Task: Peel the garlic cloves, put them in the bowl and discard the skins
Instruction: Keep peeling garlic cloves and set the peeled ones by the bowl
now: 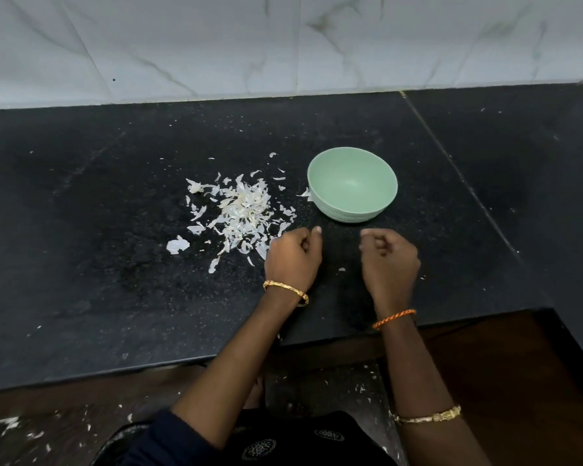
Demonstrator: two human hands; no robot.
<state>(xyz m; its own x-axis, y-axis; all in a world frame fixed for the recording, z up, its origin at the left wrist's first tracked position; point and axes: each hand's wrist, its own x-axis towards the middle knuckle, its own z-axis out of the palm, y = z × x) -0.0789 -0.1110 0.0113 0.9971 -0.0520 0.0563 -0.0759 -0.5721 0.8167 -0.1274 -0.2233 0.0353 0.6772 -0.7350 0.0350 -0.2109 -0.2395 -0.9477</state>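
Head view, looking down: garlic skins [241,210] heaped loose on the black table [81,230], just left of the green bowl [352,185], with stray flakes scattered outward and one scrap touching the bowl's left side. Bowl upright and, as far as visible, empty inside: no peeled cloves to be made out there, nor any whole cloves on the table. Odd, given so many skins; cloves possibly elsewhere or hidden in a hand, cannot tell. Left hand [293,253] near the right edge of the heap, fingers curled inward, thumb tip out; whether anything is held, cannot tell. Right hand [389,257] apart from it, just below the bowl, fingers likewise curled, contents hidden. Judging by the pile, peeling looks largely done or well advanced, yet nothing shown as delivered to the bowl. Skins not yet discarded: still to gather the heap and the scattered bits. More flakes on the floor [317,385] below the table edge, likely needing a sweep too
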